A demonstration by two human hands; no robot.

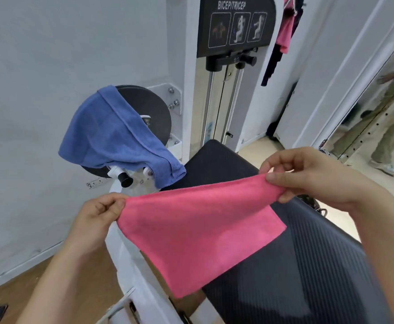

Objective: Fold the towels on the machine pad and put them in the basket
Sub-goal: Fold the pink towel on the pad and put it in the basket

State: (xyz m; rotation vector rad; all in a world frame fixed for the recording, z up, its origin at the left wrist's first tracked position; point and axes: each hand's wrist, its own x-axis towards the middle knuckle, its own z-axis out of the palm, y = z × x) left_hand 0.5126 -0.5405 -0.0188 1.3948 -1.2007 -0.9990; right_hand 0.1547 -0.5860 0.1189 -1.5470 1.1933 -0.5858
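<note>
Your left hand (97, 213) pinches one top corner of the pink towel (198, 232) between thumb and curled fingers, and your right hand (308, 178) pinches the other top corner the same way. The towel hangs stretched between them over the near left part of the black pad (308, 265). The blue towel (112, 136) lies draped over the machine's round black wheel (151, 108), one corner hanging near the pad's far end.

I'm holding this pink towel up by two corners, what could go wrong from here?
Only fingertip pinches of the left hand and right hand hold the pink microfibre towel, so a corner might slip. Its lower corner hangs past the edge of the black ribbed pad, so the fold could land crooked.
</note>
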